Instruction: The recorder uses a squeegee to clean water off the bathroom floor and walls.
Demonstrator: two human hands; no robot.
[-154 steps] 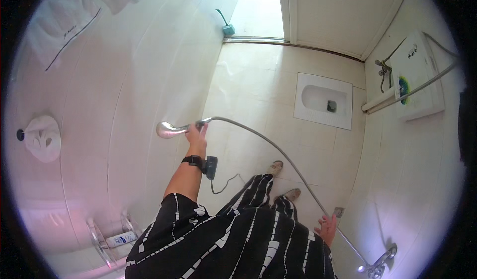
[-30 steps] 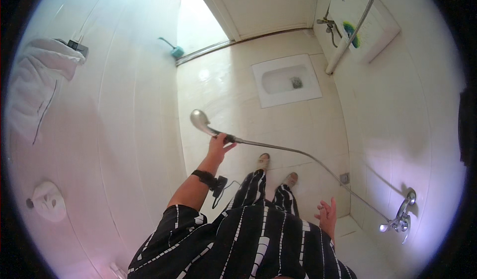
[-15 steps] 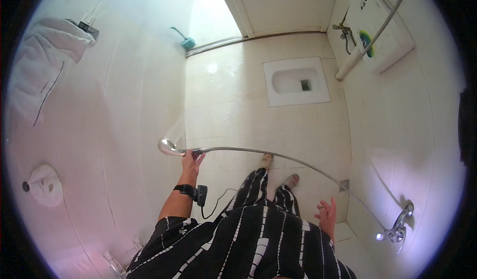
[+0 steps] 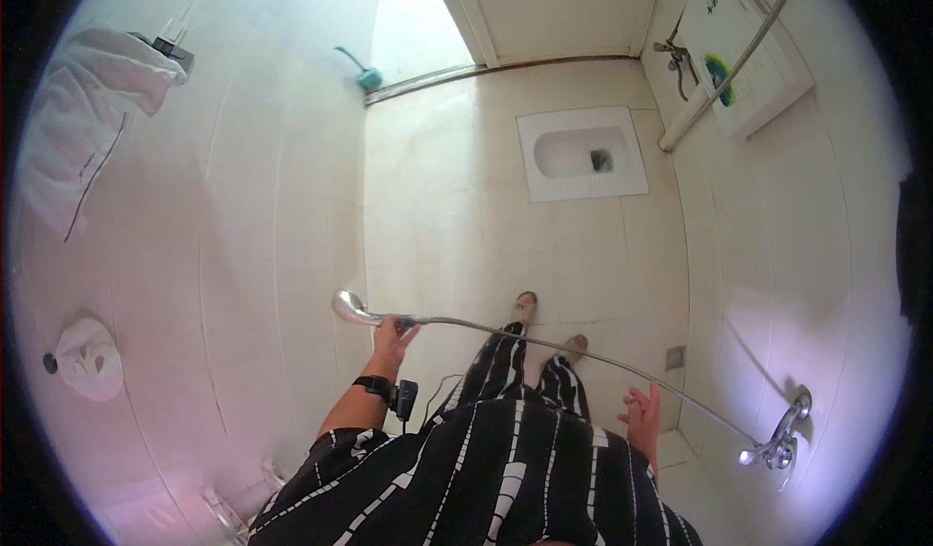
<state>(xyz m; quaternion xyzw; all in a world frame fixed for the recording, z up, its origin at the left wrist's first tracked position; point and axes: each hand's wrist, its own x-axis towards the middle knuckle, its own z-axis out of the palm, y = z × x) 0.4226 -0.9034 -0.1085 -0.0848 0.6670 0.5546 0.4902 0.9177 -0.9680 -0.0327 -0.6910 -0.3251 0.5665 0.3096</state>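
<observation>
My left hand (image 4: 393, 335) grips the handle of a chrome shower head (image 4: 347, 306), which points at the white tiled left wall (image 4: 243, 254). A metal hose (image 4: 583, 352) runs from the handle across my body to a chrome tap (image 4: 782, 439) low on the right wall. A black device is strapped to my left wrist (image 4: 389, 390). My right hand (image 4: 643, 420) hangs at my side with the fingers loosely spread and nothing in it. My feet (image 4: 544, 322) stand on the beige floor tiles.
A white squat toilet pan (image 4: 583, 154) is set in the floor ahead. A white towel (image 4: 83, 128) hangs high on the left wall, a round white holder (image 4: 86, 359) below it. A teal brush (image 4: 364, 74) leans by the doorway. A pipe (image 4: 729, 70) runs up the right wall.
The shower head swung from out over the floor back toward the left wall, and now sits slightly lower and nearer my body. My right hand stayed at my side.
</observation>
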